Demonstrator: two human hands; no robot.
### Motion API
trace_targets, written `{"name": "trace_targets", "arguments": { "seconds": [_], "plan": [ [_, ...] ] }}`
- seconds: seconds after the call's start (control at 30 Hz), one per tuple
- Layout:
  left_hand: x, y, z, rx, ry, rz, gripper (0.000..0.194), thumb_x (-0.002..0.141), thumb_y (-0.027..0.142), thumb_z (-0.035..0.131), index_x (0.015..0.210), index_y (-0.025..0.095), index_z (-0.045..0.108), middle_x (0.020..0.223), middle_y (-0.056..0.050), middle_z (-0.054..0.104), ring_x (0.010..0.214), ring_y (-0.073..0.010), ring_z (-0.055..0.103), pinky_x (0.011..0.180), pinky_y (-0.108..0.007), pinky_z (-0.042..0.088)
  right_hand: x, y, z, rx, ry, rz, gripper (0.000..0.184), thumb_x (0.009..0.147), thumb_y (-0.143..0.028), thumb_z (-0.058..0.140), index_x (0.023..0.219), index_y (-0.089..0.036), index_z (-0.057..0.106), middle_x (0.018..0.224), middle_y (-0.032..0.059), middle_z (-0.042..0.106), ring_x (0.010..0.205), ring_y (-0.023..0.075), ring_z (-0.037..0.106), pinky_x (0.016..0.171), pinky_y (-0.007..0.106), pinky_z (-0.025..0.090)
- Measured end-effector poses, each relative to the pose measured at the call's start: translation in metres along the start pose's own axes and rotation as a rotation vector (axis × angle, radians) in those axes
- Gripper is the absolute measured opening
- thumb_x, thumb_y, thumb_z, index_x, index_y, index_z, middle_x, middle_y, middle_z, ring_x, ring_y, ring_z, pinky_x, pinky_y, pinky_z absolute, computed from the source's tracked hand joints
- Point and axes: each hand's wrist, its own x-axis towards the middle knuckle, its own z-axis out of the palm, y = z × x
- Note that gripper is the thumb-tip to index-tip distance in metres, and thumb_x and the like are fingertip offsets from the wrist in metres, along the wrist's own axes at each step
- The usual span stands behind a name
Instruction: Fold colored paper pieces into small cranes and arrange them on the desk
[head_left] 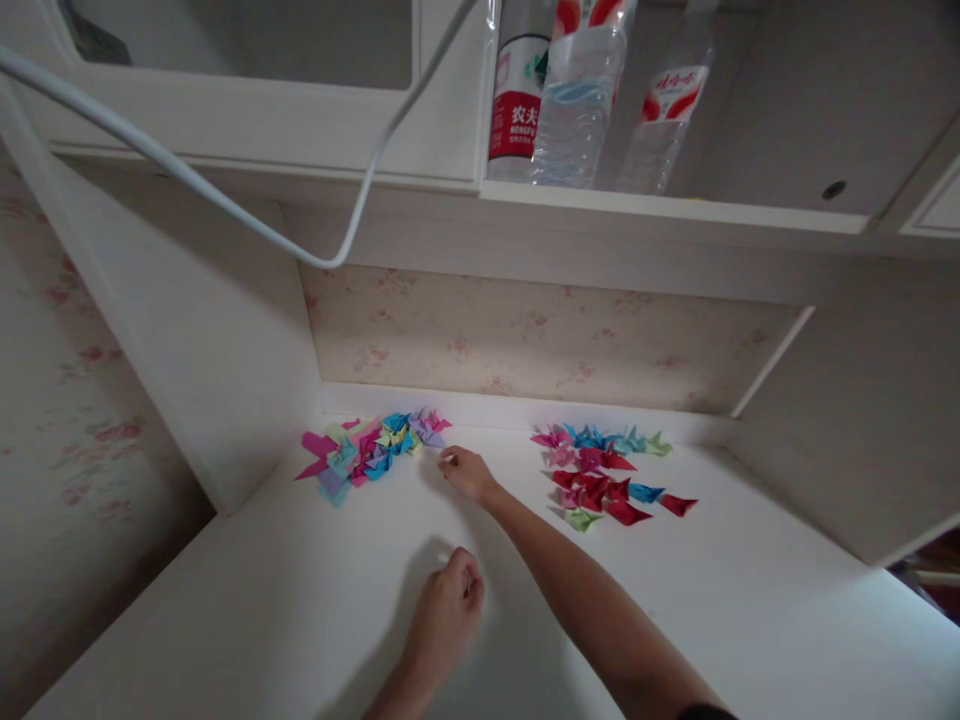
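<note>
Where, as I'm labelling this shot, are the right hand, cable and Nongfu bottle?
Right hand [469, 475]: head view, back of the hand.
Cable [328, 263]: head view, its low bend.
Nongfu bottle [514, 122]: head view, red band of its label.

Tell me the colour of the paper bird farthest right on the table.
Red; it shows best in the head view.

Bottles [575, 108] up on the shelf [675, 207]
A pale cable [247, 217] dips in front of the cupboard [255, 125], and down behind the surface [255, 600] I see flowered wallpaper [525, 335].
</note>
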Motion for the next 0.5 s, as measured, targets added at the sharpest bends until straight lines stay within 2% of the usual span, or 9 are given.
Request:
{"name": "trace_targets", "arguments": {
  "seconds": [0.13, 0.27, 0.33, 0.4, 0.5],
  "plan": [
    [0.000, 0.003, -0.002, 0.127, -0.030, -0.024, 0.010, 0.084, 0.016, 0.044, 0.080, 0.020, 0.053, 0.058, 0.002, 0.053, 0.054, -0.0121, 0.051, 0.051, -0.020, 0.027, 0.041, -0.021, 0.007, -0.189, 0.013, -0.026, 0.042, 0.087, -0.029, 0.043, 0.128, -0.029, 0.047, 0.115, 0.0084, 0.062, 0.103, 0.0260, 0.059, 0.083, 0.039, 0.045],
    [0.000, 0.003, -0.002, 0.217, -0.072, -0.032, 0.013, 0.087, 0.021, 0.041, 0.087, 0.021, 0.055, 0.066, -0.001, 0.060, 0.063, -0.0152, 0.058, 0.055, -0.021, 0.032, 0.062, -0.033, 0.014, -0.331, -0.037, -0.077, 0.057, 0.084, -0.026, 0.049, 0.138, -0.031, 0.033, 0.124, 0.0127, 0.056, 0.105, 0.0309, 0.058, 0.082, 0.047, 0.046],
    [-0.001, 0.002, 0.000, 0.272, -0.074, 0.007, 0.016, 0.088, 0.023, 0.039, 0.089, 0.021, 0.055, 0.067, -0.003, 0.061, 0.065, -0.0172, 0.060, 0.057, -0.023, 0.032, 0.070, -0.036, 0.016, -0.385, -0.060, -0.090, 0.053, 0.084, -0.024, 0.049, 0.135, -0.029, 0.038, 0.126, 0.0140, 0.054, 0.106, 0.0307, 0.058, 0.082, 0.047, 0.047],
    [-0.001, 0.000, 0.002, 0.310, -0.067, 0.040, 0.019, 0.089, 0.024, 0.037, 0.089, 0.021, 0.055, 0.066, -0.004, 0.061, 0.064, -0.0190, 0.060, 0.056, -0.025, 0.031, 0.075, -0.038, 0.016, -0.428, -0.076, -0.098, 0.040, 0.087, -0.021, 0.045, 0.126, -0.025, 0.050, 0.124, 0.0145, 0.055, 0.108, 0.0291, 0.057, 0.083, 0.046, 0.047],
    [0.000, 0.000, 0.003, 0.297, -0.062, 0.057, 0.020, 0.089, 0.025, 0.036, 0.088, 0.021, 0.055, 0.062, -0.005, 0.060, 0.059, -0.0200, 0.059, 0.053, -0.027, 0.027, 0.077, -0.038, 0.013, -0.462, -0.090, -0.112, 0.031, 0.091, -0.020, 0.040, 0.116, -0.018, 0.057, 0.118, 0.0141, 0.059, 0.107, 0.0261, 0.057, 0.084, 0.044, 0.047]
  ]
}}
